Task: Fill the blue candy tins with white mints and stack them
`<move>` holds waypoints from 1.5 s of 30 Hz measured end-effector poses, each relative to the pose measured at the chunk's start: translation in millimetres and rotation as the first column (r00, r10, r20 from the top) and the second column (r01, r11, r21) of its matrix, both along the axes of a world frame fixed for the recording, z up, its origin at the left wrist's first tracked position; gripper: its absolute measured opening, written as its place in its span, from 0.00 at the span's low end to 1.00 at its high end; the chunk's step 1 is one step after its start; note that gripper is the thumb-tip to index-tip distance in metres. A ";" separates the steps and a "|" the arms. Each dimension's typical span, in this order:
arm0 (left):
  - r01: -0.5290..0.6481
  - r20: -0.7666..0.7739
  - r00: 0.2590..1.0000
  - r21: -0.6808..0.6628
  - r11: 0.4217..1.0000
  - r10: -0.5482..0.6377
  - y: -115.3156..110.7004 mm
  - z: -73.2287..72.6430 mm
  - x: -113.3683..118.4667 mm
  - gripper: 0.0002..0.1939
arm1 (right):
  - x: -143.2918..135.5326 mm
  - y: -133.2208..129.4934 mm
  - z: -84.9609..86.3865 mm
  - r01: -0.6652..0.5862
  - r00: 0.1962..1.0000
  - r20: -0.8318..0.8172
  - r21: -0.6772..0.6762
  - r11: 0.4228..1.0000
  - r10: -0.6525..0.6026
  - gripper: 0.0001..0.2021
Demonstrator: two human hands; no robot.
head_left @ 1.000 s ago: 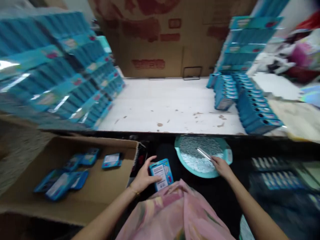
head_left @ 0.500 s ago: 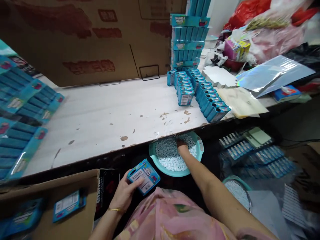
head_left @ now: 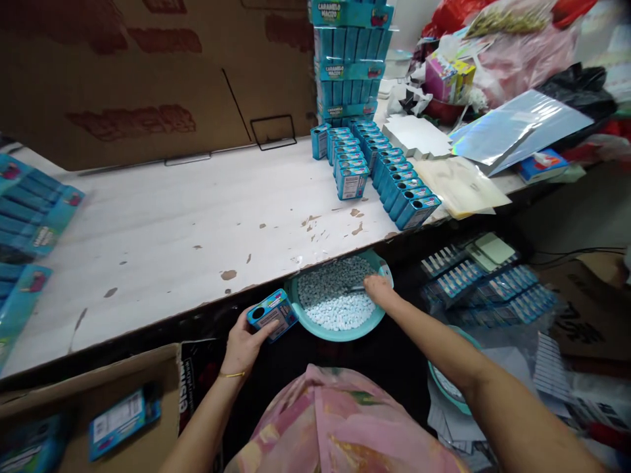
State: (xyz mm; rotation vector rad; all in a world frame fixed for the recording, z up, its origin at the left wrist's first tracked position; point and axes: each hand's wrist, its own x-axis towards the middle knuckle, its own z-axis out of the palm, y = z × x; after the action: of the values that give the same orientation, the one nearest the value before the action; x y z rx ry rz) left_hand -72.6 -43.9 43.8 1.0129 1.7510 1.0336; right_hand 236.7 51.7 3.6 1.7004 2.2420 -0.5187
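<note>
My left hand (head_left: 244,345) grips a blue candy box (head_left: 277,316), fingers beneath and thumb across its printed side. The box is tilted beside the left rim of a turquoise basin (head_left: 340,335), with the dark round hole in its end facing up. Small white candies (head_left: 340,309) fill the basin. Over the basin's right side, my right hand (head_left: 378,289) is closed around a thin grey metal tool (head_left: 355,288). The tool's far end is among the candies, so its exact kind is hidden.
On the white table (head_left: 197,230) stand rows of blue boxes (head_left: 352,180) and a stack of filled display trays (head_left: 345,69). Several trays lie at the left. A cardboard box (head_left: 167,394) holds more blue packs at lower left. A second basin (head_left: 451,391) is under my right forearm.
My right hand has come up out of the candies toward the basin's right rim, showing the grey tool. My left hand has brought the box up to the left rim and tilted it more upright.
</note>
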 end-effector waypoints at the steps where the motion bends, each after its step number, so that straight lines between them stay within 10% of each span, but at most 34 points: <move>1: 0.005 -0.017 1.000 0.008 1.000 -0.005 1.0 0.2 -0.2 0.27 | -9.4 -3.2 -8.0 0.032 0.999 -0.018 -0.025 0.999 -0.032 0.14; 6: -0.002 -0.026 1.000 0.019 1.000 0.003 2.4 -0.8 -1.6 0.27 | -56.5 -9.8 -45.4 0.147 0.971 -0.166 -0.149 0.978 -0.171 0.16; 11: 0.012 -0.061 0.998 0.035 0.999 -0.010 4.4 -0.1 0.2 0.26 | -47.5 -4.6 -47.8 0.146 0.910 -0.350 -0.235 0.961 -0.224 0.15; 24: 0.327 -0.246 0.924 0.114 0.938 -0.292 43.5 -6.6 51.9 0.22 | 2.0 7.1 68.6 0.045 0.764 -0.636 -0.121 0.992 -0.112 0.16; 33: 0.504 -0.488 0.775 0.093 0.858 -0.402 53.3 -14.9 81.0 0.19 | -28.8 15.6 123.0 -0.198 0.963 -0.192 -0.021 0.980 0.191 0.14; 45: 0.537 -0.534 0.748 0.137 0.832 -0.395 56.2 -24.2 86.8 0.20 | -67.9 3.8 157.1 -0.353 0.928 0.147 0.069 0.933 0.341 0.14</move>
State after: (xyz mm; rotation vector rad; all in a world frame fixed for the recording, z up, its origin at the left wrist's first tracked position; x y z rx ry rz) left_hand 14.2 12.3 19.6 1.9310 1.5990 0.7400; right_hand 168.8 55.5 160.7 1.2864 2.4252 -0.2123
